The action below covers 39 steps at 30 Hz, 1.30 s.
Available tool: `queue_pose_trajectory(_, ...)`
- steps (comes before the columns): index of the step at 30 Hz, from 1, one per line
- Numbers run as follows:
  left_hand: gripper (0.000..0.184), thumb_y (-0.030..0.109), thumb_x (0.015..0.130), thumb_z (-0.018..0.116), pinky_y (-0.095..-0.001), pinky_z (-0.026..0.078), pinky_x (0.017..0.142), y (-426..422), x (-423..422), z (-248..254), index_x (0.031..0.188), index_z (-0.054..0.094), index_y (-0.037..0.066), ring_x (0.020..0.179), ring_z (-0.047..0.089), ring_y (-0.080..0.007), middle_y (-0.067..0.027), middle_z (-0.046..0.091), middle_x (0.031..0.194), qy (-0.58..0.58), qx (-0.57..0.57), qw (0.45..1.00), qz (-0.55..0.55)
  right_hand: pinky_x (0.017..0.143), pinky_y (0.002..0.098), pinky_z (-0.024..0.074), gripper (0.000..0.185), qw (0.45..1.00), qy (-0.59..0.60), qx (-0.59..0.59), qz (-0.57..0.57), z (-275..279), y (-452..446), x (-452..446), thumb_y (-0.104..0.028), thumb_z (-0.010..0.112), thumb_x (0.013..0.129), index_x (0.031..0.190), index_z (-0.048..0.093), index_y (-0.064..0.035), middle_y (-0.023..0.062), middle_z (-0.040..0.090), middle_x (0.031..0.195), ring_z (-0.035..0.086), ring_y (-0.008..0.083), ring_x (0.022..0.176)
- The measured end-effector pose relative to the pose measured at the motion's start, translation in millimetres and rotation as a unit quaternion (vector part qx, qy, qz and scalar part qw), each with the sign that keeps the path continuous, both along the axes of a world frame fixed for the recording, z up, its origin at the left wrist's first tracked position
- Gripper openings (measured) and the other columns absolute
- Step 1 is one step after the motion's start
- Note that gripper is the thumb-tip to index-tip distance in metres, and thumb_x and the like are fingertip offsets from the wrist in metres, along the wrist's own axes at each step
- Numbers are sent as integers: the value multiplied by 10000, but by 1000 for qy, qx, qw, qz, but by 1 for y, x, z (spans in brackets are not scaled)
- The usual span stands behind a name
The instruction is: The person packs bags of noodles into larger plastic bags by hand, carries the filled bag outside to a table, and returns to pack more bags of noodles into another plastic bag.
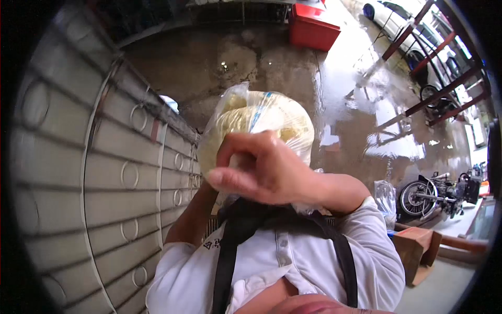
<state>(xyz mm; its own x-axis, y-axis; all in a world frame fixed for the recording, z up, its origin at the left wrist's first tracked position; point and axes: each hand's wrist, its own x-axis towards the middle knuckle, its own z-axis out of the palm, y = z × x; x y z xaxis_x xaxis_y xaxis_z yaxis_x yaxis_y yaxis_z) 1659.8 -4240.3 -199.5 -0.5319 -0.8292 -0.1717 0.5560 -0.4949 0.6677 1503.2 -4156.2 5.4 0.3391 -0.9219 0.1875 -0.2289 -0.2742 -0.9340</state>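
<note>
Plastic bag (230,119): see-through, bulging with pale yellow contents, a blue stripe (257,116) running down its film; stands directly in front of the person's chest, partly covered from view by the right hand. Its support is hidden.
Right hand (256,168): reaches across the chest over the near side of the bag; fingers bent, thumb pointing left, a gap showing between thumb and palm. Grip cannot be determined; contact with the bag cannot be confirmed.
Left hand: concealed behind the right hand and bag; grip cannot be determined. Left forearm (194,213) extends toward the bag.
Clothing: white shirt (314,256) with black straps (226,264).
Gate (120,172): pale panels, dark bars and ring ornaments, along the left side.
Floor (204,63): brown, wet, reflective.
Red bin (314,30): on the floor beyond the bag, well apart from it.
Right side: motorcycle (435,197), open cardboard box (412,252) near the right sleeve, white car (397,21) farther off.
</note>
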Motion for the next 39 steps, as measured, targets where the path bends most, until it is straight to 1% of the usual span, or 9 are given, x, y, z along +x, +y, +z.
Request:
queue_pose_trajectory(12, 558, 443, 1032, 446, -410, 522, 979, -380, -225, 19, 1414, 467, 37, 1174, 596, -244, -130, 567, 1318, -19, 6, 997, 77, 526, 341, 426, 317, 999, -36, -13, 29, 32, -427, -246, -333, 738, 914, 853, 644, -36, 106, 568, 587, 542, 169, 544)
queue_pose_trajectory(13, 558, 442, 1032, 447, -409, 522, 979, -410, -238, 26, 1414, 468, 36, 1174, 596, -244, -130, 568, 1317, -18, 3, 997, 80, 516, 340, 424, 305, 999, -14, 15, 50, 42, -455, -260, -331, 734, 917, 858, 651, -44, 107, 575, 589, 547, 162, 541)
queue_pose_trajectory(14, 557, 442, 1032, 447, -408, 523, 978, -444, -251, 30, 1413, 468, 36, 1173, 596, -243, -129, 568, 1316, -20, 3, 997, 81, 552, 292, 431, 297, 996, -15, 44, 79, 38, -491, -270, -289, 747, 918, 881, 638, -15, 35, 600, 640, 561, 92, 617)
queue_pose_trajectory(16, 556, 442, 1032, 448, -407, 523, 976, -511, -279, 31, 1412, 469, 36, 1171, 597, -242, -129, 569, 1314, -21, 6, 996, 90, 556, 294, 446, 289, 993, -25, -11, 116, 30, -560, -296, -291, 742, 922, 877, 644, -22, 47, 605, 634, 577, 111, 601)
queue_pose_trajectory(20, 555, 441, 1032, 449, -405, 525, 973, -659, -320, 17, 1410, 470, 35, 1168, 598, -239, -129, 570, 1311, -19, 8, 995, 100, 574, 307, 465, 288, 988, -7, 31, 153, 26, -710, -332, -298, 744, 920, 874, 650, -30, 79, 612, 650, 603, 146, 617)
queue_pose_trajectory(28, 551, 438, 1032, 451, -400, 528, 967, -973, -379, 27, 1407, 473, 34, 1161, 601, -235, -128, 573, 1303, -14, 8, 996, 83, 543, 251, 390, 261, 996, -5, 77, 35, 40, -1031, -401, -257, 730, 938, 862, 617, -33, -4, 596, 641, 520, 44, 603)
queue_pose_trajectory(32, 549, 437, 1032, 453, -397, 530, 964, -1101, -406, 32, 1405, 474, 34, 1157, 602, -232, -127, 574, 1299, -23, -2, 998, 67, 550, 244, 383, 272, 996, -15, 77, 35, 44, -1147, -429, -268, 739, 932, 874, 623, -29, -21, 566, 632, 487, 36, 610)
queue_pose_trajectory(35, 548, 437, 1033, 454, -395, 531, 962, -1197, -431, 26, 1403, 475, 33, 1155, 603, -230, -127, 575, 1296, -28, -2, 997, 78, 511, 298, 399, 308, 998, 4, 46, 46, 38, -1255, -452, -306, 740, 921, 844, 644, -23, 54, 584, 597, 520, 103, 540)
queue_pose_trajectory(39, 546, 436, 1033, 455, -393, 533, 959, -1290, -457, 26, 1401, 476, 33, 1152, 605, -228, -126, 576, 1292, -38, 8, 993, 113, 530, 278, 415, 311, 996, -84, 23, 35, 20, -1373, -480, -307, 744, 919, 843, 645, -21, 30, 584, 610, 523, 90, 573)
